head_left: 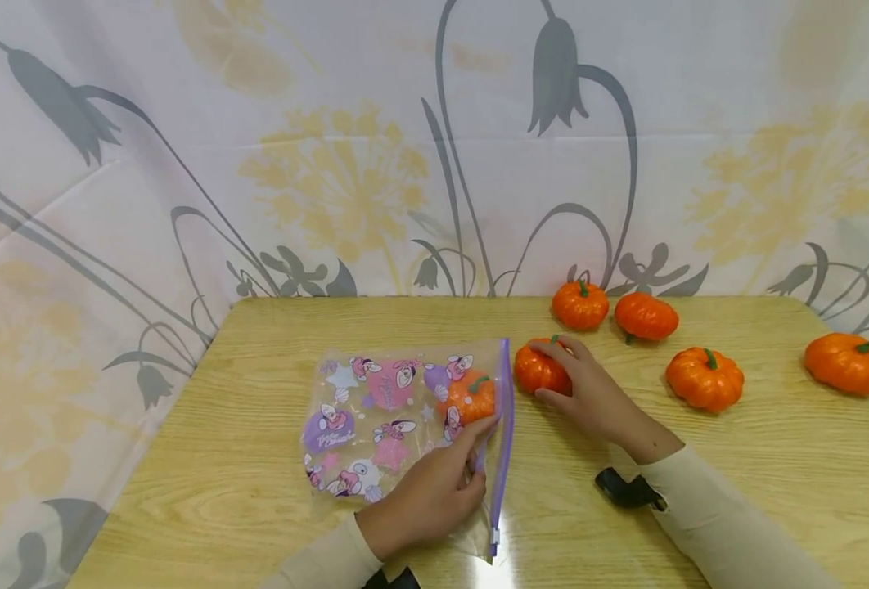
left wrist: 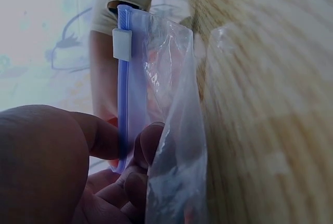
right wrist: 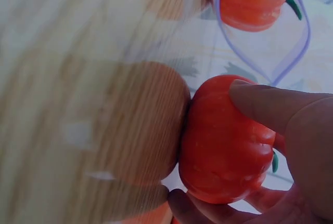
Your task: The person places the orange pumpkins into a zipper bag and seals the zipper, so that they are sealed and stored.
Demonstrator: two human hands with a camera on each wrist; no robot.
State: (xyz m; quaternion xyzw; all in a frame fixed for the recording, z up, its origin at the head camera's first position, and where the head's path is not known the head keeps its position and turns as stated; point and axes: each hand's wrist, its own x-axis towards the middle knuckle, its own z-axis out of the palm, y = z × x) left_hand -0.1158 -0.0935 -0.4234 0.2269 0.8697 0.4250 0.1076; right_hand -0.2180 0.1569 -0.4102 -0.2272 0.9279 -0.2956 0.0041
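Observation:
A clear zip bag (head_left: 393,388) with pink and purple cartoon prints lies on the table, its purple zip edge (head_left: 506,458) facing right. One small orange pumpkin (head_left: 471,393) shows inside it near the mouth. My left hand (head_left: 434,495) pinches the bag by its opening; in the left wrist view the thumb and fingers hold the zip edge, with the white slider (left wrist: 122,44) farther along. Just right of the mouth, my right hand (head_left: 592,397) grips another orange pumpkin (right wrist: 226,146), thumb on one side and fingers on the other. In the right wrist view the bag mouth gapes.
Two pumpkins, one upright (head_left: 580,306) and one tipped (head_left: 646,317), sit at the table's back edge. Another pumpkin (head_left: 704,380) lies right of my right hand, and one more (head_left: 850,365) at the far right. A flowered cloth (head_left: 375,164) hangs behind the wooden table (head_left: 206,458).

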